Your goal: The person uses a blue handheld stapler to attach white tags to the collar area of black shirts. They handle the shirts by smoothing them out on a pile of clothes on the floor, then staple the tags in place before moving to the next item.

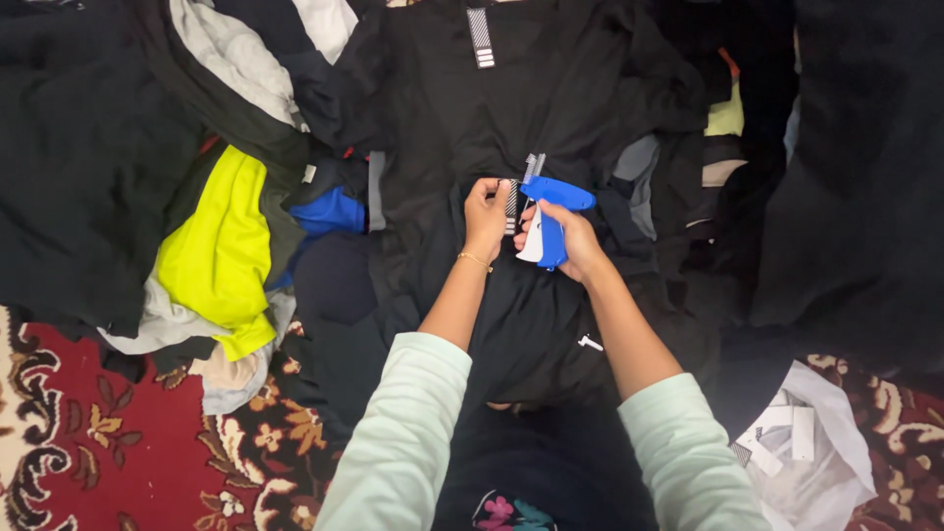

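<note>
A black garment lies spread in front of me, on a heap of clothes. My right hand grips a blue tagging gun with a white trigger, its tip pointing towards the garment. My left hand pinches a small striped tag against the black fabric right beside the gun's tip. Both hands meet at the middle of the garment. I wear pale green sleeves and a thin gold bracelet on the left wrist.
Piled clothes surround the garment: a neon yellow piece, a blue one, grey and white ones at the top left. A white plastic bag with loose tags lies at the lower right. A red patterned carpet shows at the lower left.
</note>
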